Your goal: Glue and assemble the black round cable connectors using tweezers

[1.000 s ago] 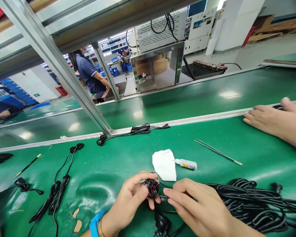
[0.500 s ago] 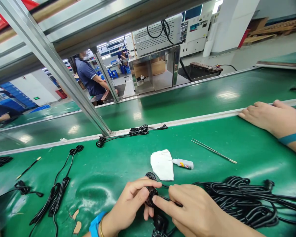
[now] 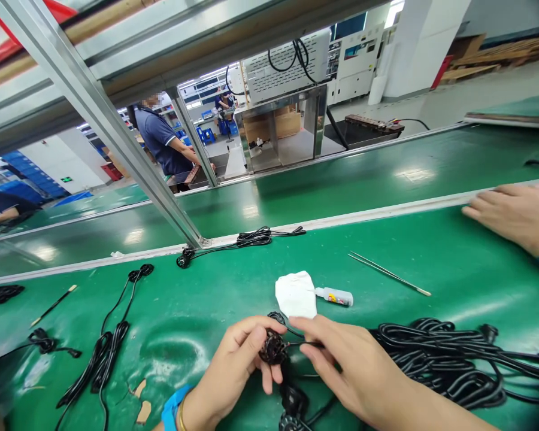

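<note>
My left hand is closed around a round black part with a ridged, open face. Close to its right is my right hand, with a thin black length between thumb and fingers; whether it is cable or tool I cannot tell. Its index finger reaches over the part, its tip apart from the face. A second round black piece sits just behind, and a black connector hangs below the hands. Beyond them lie a white cloth and a small clear bottle.
Coiled black cables heap up at right; metal tweezers lie behind them. More cables and a brush-like stick lie left. Another person's hand rests at the far right. A metal post stands at the rail.
My right index finger has lifted off the round black part and moved up. The part has turned in my left hand, showing its open face. The other person's hand has moved right.
</note>
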Demonstrator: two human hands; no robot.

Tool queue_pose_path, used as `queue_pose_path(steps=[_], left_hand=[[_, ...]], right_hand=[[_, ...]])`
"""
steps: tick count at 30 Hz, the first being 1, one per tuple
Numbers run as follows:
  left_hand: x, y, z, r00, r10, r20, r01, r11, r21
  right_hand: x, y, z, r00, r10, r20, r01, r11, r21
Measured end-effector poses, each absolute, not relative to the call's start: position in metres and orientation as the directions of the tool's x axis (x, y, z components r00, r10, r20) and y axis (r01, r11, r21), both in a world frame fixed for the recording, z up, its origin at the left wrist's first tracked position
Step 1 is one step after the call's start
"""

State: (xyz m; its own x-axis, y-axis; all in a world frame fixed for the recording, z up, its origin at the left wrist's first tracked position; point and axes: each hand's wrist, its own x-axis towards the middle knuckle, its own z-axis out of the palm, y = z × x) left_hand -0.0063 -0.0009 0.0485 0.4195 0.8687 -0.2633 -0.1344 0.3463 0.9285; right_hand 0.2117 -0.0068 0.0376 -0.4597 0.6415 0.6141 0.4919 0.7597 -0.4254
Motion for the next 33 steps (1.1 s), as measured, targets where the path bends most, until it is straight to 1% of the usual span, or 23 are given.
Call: queue_pose_path(steps=[1, 2, 3, 5, 8, 12, 16, 18, 24, 29, 33], left_hand=[[-0.006, -0.001, 0.05, 0.417, 0.875, -0.248, -0.166, 0.342, 0.925], [-0.006, 0.0, 0.052, 0.417, 0.877, -0.238, -0.189, 0.341, 0.921], [-0.006, 0.0, 0.054, 0.418, 0.878, -0.234, -0.206, 0.343, 0.916], [-0.006, 0.0, 0.057, 0.43, 0.872, -0.233, -0.229, 0.355, 0.906], [-0.007, -0.001, 0.058, 0.458, 0.854, -0.246, -0.242, 0.386, 0.89], [-0.008, -0.002, 0.058, 0.481, 0.841, -0.248, -0.227, 0.392, 0.891], [-0.007, -0.002, 0.057, 0.503, 0.834, -0.228, -0.242, 0.388, 0.889], [-0.007, -0.002, 0.056, 0.508, 0.834, -0.213, -0.254, 0.382, 0.888], [-0.004, -0.004, 0.056, 0.452, 0.879, -0.152, -0.254, 0.291, 0.922], [-0.004, -0.005, 0.058, 0.435, 0.896, -0.092, -0.232, 0.211, 0.95], [-0.004, -0.005, 0.056, 0.44, 0.892, -0.103, -0.233, 0.225, 0.946]], right_hand=[[0.211, -0.007, 0.034, -0.392, 0.701, 0.597, 0.481, 0.709, -0.516], [0.21, -0.008, 0.031, -0.348, 0.738, 0.579, 0.464, 0.672, -0.578], [0.21, -0.009, 0.03, -0.327, 0.753, 0.571, 0.444, 0.656, -0.611], [0.208, -0.01, 0.03, -0.319, 0.753, 0.575, 0.413, 0.657, -0.631], [0.207, -0.011, 0.035, -0.298, 0.737, 0.606, 0.403, 0.673, -0.62], [0.206, -0.011, 0.039, -0.303, 0.659, 0.688, 0.396, 0.744, -0.538], [0.204, -0.012, 0.039, -0.312, 0.611, 0.728, 0.446, 0.771, -0.455], [0.204, -0.013, 0.039, -0.303, 0.605, 0.736, 0.467, 0.768, -0.438], [0.204, -0.017, 0.039, -0.275, 0.658, 0.701, 0.453, 0.732, -0.509], [0.205, -0.018, 0.038, -0.246, 0.682, 0.688, 0.5, 0.698, -0.513], [0.205, -0.018, 0.039, -0.247, 0.683, 0.688, 0.487, 0.701, -0.52]])
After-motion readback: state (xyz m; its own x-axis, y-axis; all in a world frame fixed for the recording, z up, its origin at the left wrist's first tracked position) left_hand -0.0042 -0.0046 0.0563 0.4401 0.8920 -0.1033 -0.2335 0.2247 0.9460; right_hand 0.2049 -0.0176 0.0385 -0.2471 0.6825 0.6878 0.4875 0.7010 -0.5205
